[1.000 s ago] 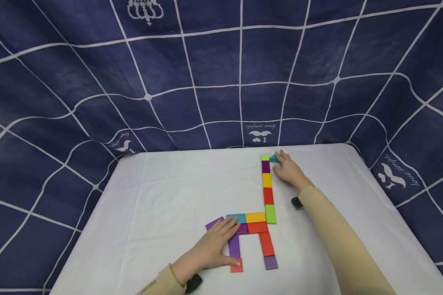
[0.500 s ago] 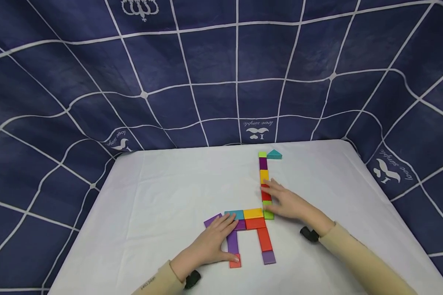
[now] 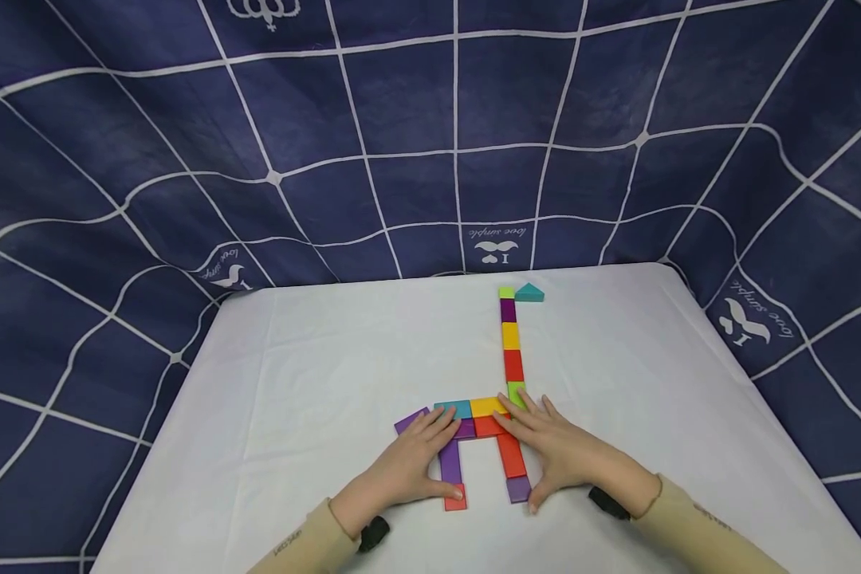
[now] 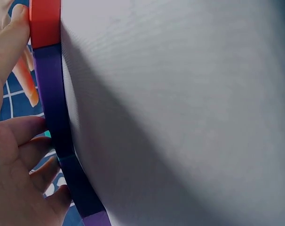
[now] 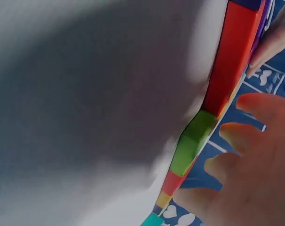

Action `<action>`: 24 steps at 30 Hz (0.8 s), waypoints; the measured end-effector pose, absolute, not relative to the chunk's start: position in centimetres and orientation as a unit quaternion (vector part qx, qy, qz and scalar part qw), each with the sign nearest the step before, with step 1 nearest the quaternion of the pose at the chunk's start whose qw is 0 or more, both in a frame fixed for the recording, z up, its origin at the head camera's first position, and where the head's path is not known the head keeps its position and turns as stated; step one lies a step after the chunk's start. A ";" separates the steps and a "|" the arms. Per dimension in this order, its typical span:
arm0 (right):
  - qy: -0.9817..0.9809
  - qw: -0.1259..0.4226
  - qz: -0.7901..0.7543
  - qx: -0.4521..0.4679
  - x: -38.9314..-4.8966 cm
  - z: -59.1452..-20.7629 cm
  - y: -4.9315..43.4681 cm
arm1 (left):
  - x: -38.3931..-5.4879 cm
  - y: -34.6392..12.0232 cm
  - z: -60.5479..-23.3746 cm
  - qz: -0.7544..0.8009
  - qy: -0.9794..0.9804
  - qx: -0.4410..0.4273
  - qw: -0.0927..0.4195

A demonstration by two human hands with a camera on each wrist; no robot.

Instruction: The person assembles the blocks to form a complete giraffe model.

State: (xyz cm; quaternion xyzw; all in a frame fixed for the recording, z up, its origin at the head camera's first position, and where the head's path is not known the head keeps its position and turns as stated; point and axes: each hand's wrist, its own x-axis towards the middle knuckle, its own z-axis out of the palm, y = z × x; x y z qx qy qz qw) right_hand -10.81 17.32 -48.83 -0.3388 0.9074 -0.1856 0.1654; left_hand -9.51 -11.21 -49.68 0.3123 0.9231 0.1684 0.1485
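Observation:
Flat coloured blocks form a four-legged, long-necked figure in the head view. My left hand lies spread over its left part, fingertips on the teal block and purple block, thumb at the red foot block. In the left wrist view that thumb touches the red block. My right hand spreads over the right part, fingertips at the yellow block and green block, thumb beside the lilac foot block. A red leg block shows in the right wrist view, near its fingers.
The neck column, with a red block and a yellow block, runs toward the far edge. A teal triangle block sits beside its top. A white cloth covers the table; a dark blue curtain hangs behind.
My right hand has left the teal triangle at the neck's top and come down along the neck to the body's right side. The left hand stays on the body.

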 end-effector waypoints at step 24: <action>0.910 0.187 -0.181 -0.323 -10.5 -48.9 16.8 | -9.4 -11.2 -49.2 0.150 0.925 0.321 0.139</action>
